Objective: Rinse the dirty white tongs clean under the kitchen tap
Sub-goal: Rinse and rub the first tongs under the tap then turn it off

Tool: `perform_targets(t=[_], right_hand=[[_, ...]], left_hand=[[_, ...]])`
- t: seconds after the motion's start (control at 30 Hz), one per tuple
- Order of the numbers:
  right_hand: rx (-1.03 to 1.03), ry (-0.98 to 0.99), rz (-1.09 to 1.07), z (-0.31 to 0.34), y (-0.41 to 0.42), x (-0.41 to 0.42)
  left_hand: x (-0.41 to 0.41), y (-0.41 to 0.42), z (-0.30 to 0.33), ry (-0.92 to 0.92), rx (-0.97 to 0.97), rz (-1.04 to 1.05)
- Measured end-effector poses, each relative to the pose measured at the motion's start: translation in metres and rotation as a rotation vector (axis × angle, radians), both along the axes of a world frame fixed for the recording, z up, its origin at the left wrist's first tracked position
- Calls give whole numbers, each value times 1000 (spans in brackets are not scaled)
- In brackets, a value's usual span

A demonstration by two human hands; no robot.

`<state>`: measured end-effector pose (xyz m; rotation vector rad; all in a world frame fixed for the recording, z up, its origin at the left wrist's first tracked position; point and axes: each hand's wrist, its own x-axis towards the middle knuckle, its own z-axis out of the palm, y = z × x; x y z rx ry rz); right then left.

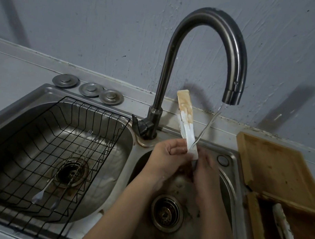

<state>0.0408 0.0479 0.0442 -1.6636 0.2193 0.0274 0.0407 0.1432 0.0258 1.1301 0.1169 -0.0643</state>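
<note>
Both hands meet over the right sink bowl (222, 183), below the tap (204, 50). The left hand (163, 159) has a closed grip on the lower end of the white tongs (186, 122); the right hand (206, 172) wraps them just beside it. The tongs point up, their top smeared brown. A thin stream of water (209, 123) falls onto them near the fingers.
</note>
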Motion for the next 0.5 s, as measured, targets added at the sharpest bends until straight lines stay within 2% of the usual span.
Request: perform_targets(t=[0.2,0.3,0.5], right_hand=[[77,47,-2,-6,-3,-3],[47,32,1,-7,-7,-7],[41,34,-22,-16,-12,-7]], left_hand=[[-4,-2,4,51,-9,12],[-6,-4,3,71,1,-7],[-8,-7,0,-30,106,-96]])
